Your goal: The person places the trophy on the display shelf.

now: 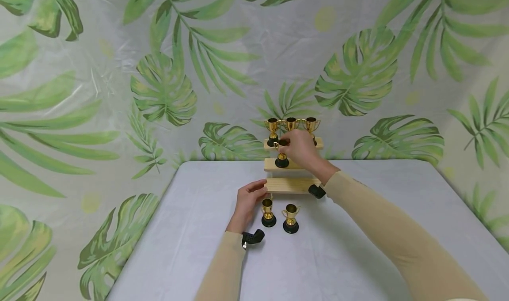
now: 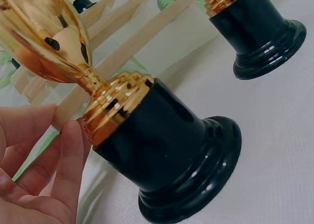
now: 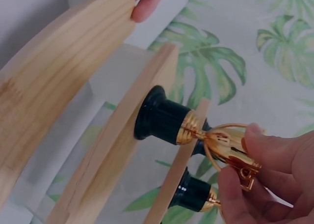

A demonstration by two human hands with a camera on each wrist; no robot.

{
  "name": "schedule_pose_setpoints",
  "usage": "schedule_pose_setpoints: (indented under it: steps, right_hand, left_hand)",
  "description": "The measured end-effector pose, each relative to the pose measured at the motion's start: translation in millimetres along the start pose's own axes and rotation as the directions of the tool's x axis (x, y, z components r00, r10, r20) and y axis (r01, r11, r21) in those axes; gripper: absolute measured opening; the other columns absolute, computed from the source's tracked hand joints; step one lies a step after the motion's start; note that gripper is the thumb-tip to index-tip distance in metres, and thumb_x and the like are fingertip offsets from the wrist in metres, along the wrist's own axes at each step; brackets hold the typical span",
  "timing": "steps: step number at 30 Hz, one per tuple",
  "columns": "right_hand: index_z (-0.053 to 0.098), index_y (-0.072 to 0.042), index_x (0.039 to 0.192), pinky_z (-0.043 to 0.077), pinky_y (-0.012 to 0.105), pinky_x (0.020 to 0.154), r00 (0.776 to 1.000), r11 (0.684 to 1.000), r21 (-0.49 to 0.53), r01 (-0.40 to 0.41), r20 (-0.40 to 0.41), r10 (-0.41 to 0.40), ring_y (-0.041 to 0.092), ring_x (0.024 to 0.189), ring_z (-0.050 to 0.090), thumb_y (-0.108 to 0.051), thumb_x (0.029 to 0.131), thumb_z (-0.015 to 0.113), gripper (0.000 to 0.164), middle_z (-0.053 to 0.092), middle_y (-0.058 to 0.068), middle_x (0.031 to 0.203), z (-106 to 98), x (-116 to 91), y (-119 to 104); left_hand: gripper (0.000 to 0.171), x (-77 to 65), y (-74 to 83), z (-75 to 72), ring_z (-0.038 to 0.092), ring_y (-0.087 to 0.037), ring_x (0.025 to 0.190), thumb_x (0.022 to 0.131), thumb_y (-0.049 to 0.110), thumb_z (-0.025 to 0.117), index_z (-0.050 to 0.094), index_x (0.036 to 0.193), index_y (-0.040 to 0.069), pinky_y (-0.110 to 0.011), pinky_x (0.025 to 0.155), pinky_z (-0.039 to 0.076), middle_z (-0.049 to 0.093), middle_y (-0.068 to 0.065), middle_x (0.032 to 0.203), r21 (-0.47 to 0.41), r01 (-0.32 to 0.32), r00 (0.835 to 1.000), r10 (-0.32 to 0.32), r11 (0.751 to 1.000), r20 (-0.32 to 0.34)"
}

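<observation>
My right hand (image 1: 301, 148) pinches a small gold trophy cup (image 3: 223, 143) by its bowl. The black base of that trophy stands at the left end of the middle board (image 1: 270, 164) of a three-step wooden shelf. At the front, my left hand (image 1: 246, 201) grips the left end of the lowest board (image 1: 292, 185) between thumb and fingers. Along the top board (image 1: 267, 145) stand three matching trophies (image 1: 272, 126), partly behind my right hand.
Two more trophies stand upright on the white-covered table (image 1: 342, 257) in front of the shelf: one (image 1: 268, 220) close beside my left hand, the other (image 1: 291, 226) to its right. A leaf-patterned sheet (image 1: 222, 71) hangs behind the table.
</observation>
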State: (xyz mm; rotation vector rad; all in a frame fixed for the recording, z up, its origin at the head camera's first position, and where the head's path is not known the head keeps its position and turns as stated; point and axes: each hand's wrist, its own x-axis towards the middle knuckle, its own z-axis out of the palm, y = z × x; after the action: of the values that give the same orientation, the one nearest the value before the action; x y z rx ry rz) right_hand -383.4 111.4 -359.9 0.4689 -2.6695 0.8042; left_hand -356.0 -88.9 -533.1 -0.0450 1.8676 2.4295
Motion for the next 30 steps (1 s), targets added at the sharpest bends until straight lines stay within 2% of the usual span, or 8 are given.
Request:
schedule_pose_setpoints:
  steps: [7,14,18,21,25,30]
  right_hand:
    - [0.071,-0.004,0.126,0.054,0.038,0.067,0.999,0.999,-0.023,-0.047,0.011,0.048,0.028,0.093,0.067,-0.017,0.087,0.082,0.042,0.07,0.013,0.12,5,8,2]
    - [0.07,-0.003,0.127,0.048,0.035,0.056,1.0,1.0,0.002,-0.031,-0.006,0.031,0.023,0.072,0.063,-0.017,0.089,0.08,0.042,0.07,0.015,0.121,10,7,4]
    - [0.07,-0.004,0.127,0.05,0.035,0.059,0.999,1.0,0.016,-0.024,-0.034,0.025,0.025,0.08,0.064,-0.018,0.089,0.08,0.042,0.068,0.016,0.122,12,5,6]
    - [0.07,-0.006,0.128,0.045,0.033,0.051,0.998,0.999,0.039,-0.037,-0.049,0.039,0.025,0.066,0.061,-0.019,0.088,0.081,0.043,0.069,0.015,0.123,14,4,8]
    - [0.069,-0.007,0.129,0.034,0.03,0.039,0.998,0.997,0.059,-0.046,-0.05,0.049,0.021,0.04,0.043,-0.021,0.089,0.08,0.044,0.071,0.013,0.119,14,4,10]
    - [0.068,-0.006,0.131,0.033,0.028,0.038,0.999,0.999,0.034,-0.03,-0.039,0.031,0.015,0.038,0.038,-0.023,0.09,0.079,0.045,0.072,0.015,0.117,14,2,10]
  left_hand:
    - [0.032,-1.7,1.8,1.7,0.071,-0.021,0.093,0.088,0.004,0.077,0.074,0.119,0.005,-0.033,0.086,0.059,0.068,-0.015,0.116,0.005,-0.001,1.0,0.001,1.0,0.014]
    - [0.034,-1.0,2.4,-0.3,0.071,-0.02,0.093,0.089,0.003,0.076,0.072,0.122,0.003,-0.031,0.085,0.059,0.069,-0.014,0.118,0.002,0.01,1.0,-0.01,1.0,0.016]
    - [0.036,-0.6,3.4,-0.4,0.071,-0.02,0.094,0.09,0.003,0.075,0.07,0.125,0.002,-0.03,0.085,0.059,0.068,-0.015,0.121,-0.001,0.01,1.0,-0.01,1.0,0.02]
    - [0.036,-1.8,4.1,0.4,0.071,-0.019,0.094,0.09,0.003,0.075,0.07,0.126,0.002,-0.03,0.085,0.058,0.067,-0.016,0.122,-0.003,0.006,1.0,-0.006,1.0,0.02]
    - [0.035,-2.7,4.1,1.5,0.071,-0.019,0.093,0.089,0.003,0.076,0.071,0.123,0.003,-0.029,0.084,0.059,0.067,-0.016,0.12,0.001,0.001,1.0,-0.001,1.0,0.012]
    - [0.032,-3.1,2.5,2.5,0.071,-0.02,0.092,0.088,0.002,0.076,0.073,0.12,0.002,-0.031,0.084,0.059,0.069,-0.015,0.117,0.003,-0.011,1.0,0.011,1.0,-0.002]
